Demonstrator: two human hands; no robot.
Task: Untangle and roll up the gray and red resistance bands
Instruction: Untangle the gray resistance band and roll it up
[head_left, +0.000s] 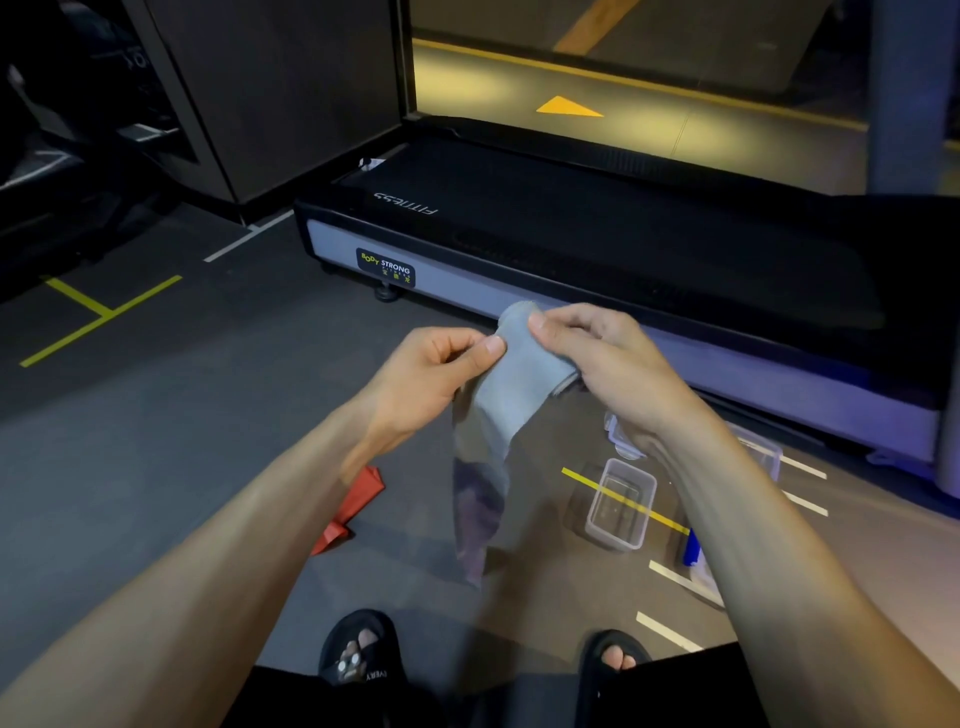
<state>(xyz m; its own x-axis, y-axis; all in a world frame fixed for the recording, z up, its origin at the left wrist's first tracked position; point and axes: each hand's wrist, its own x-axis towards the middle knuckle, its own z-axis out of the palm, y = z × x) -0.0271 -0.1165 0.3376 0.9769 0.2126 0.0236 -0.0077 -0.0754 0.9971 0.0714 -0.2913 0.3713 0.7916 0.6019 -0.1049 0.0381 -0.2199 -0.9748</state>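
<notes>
Gray resistance band (511, 387): held in the air between both hands, above the floor and in front of the treadmill. Its upper end is partly wound into a short roll at the fingertips; the rest hangs down loose and is blurred toward its lower end.
Left hand (436, 371): thumb and forefinger pinch the left edge of the gray band just below the rolled end; the other fingers are curled in toward the palm.
Right hand (605, 358): fingers curled round the rolled end from the right, thumb pressed on the front of the gray band.
Red resistance band (350, 512): lies crumpled on the floor below the left forearm, partly hidden by it, well apart from the gray band.
Clear plastic container (621, 504): stands open on the floor to the right of the hanging band, across a yellow floor line.
Second clear container (758, 449): near the treadmill's edge, largely hidden behind the right forearm.
Treadmill (597, 249): black deck with a gray side rail, labelled "BODY STRONG", just beyond the hands.
Feet: two black sandals (358, 649) at the bottom edge.
</notes>
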